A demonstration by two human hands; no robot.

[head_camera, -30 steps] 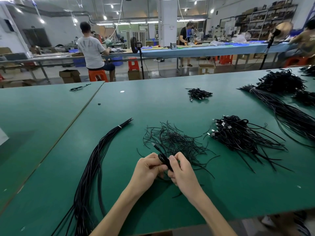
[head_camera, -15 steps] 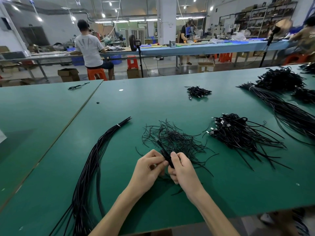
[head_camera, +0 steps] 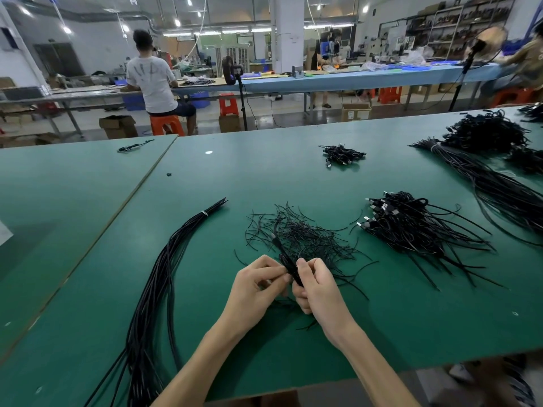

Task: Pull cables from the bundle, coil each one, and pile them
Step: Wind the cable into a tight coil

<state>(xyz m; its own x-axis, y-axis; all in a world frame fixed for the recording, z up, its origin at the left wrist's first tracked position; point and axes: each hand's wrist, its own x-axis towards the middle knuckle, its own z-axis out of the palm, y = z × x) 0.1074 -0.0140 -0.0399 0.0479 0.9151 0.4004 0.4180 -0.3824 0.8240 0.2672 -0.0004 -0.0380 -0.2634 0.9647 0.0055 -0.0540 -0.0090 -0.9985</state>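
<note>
A coiled black cable (head_camera: 289,264) stands up between my two hands, just above the green table (head_camera: 293,177). My left hand (head_camera: 255,284) pinches it from the left, and my right hand (head_camera: 316,284) grips it from the right with curled fingers. A long bundle of straight black cables (head_camera: 160,274), tied with a white band near its far end, lies to the left. Behind my hands is a loose heap of thin black twist ties (head_camera: 302,237). To the right sits a pile of coiled cables (head_camera: 411,224) with connector ends showing.
A small heap of coiled cables (head_camera: 342,154) lies farther back. Another long bundle (head_camera: 493,186) and a big cable heap (head_camera: 487,132) fill the far right. A single cable (head_camera: 133,146) lies on the left table. People work at benches behind.
My hands stay together on the coiled cable and have shifted slightly away from me; the coil now stands more upright between the fingers.
</note>
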